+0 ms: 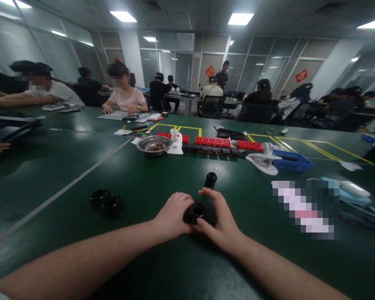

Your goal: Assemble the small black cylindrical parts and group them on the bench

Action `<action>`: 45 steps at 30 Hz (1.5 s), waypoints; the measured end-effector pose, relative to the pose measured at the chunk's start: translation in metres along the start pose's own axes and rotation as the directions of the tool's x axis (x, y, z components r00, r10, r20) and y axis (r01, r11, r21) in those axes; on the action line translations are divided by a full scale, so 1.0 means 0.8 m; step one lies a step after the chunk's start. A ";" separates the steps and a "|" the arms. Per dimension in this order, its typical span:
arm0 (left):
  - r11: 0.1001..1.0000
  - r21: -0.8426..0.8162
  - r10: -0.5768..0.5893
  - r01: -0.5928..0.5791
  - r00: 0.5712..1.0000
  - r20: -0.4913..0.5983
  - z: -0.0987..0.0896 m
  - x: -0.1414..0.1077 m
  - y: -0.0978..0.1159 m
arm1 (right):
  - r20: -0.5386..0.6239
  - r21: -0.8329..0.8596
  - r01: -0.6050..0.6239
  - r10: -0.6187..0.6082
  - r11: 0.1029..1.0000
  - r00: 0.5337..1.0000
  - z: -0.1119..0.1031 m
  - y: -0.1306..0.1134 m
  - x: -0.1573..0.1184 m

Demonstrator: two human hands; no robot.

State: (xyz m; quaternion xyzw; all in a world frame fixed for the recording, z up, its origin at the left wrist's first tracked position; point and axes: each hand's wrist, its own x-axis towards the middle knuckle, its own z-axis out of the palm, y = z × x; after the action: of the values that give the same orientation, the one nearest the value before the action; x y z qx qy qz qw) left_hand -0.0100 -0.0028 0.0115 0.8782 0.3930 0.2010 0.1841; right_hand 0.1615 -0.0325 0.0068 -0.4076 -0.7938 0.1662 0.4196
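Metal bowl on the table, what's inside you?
Inside the metal bowl are lots of tiny loose pieces, some goldish and some dark, too small to name. They cover part of the bowl's bottom, so what's underneath them can't be seen.

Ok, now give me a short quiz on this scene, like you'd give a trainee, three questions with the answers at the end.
1. Multiple choice: what is between the left hand and the right hand?
A) a screwdriver
B) a black ring-shaped part
C) a sheet of paper

2. True or false: seen from the head camera, the blue tray lies to the right of the metal bowl.

3. Fill in the missing word: the strips in the row beyond the hands are coloured ____.

Key: 1 B; 2 true; 3 red.
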 end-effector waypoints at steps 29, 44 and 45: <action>0.997 -0.029 -0.072 0.072 0.997 0.002 0.003 -0.001 -0.004 | -0.034 -0.054 -0.051 0.049 0.997 0.998 0.002 0.002 0.002; 0.999 -0.043 0.029 -0.029 0.999 0.022 0.003 0.000 -0.007 | -0.025 -0.061 -0.053 0.052 0.997 0.998 -0.001 -0.001 0.003; 0.999 -0.044 0.027 -0.026 0.999 0.021 0.004 0.000 -0.007 | 0.001 -0.039 -0.047 0.047 0.998 0.999 -0.002 -0.001 0.002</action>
State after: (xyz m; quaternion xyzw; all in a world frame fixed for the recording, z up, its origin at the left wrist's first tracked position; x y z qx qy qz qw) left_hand -0.0119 0.0005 0.0059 0.8813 0.3748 0.2025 0.2045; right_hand 0.1615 -0.0319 0.0090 -0.4341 -0.7875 0.1606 0.4069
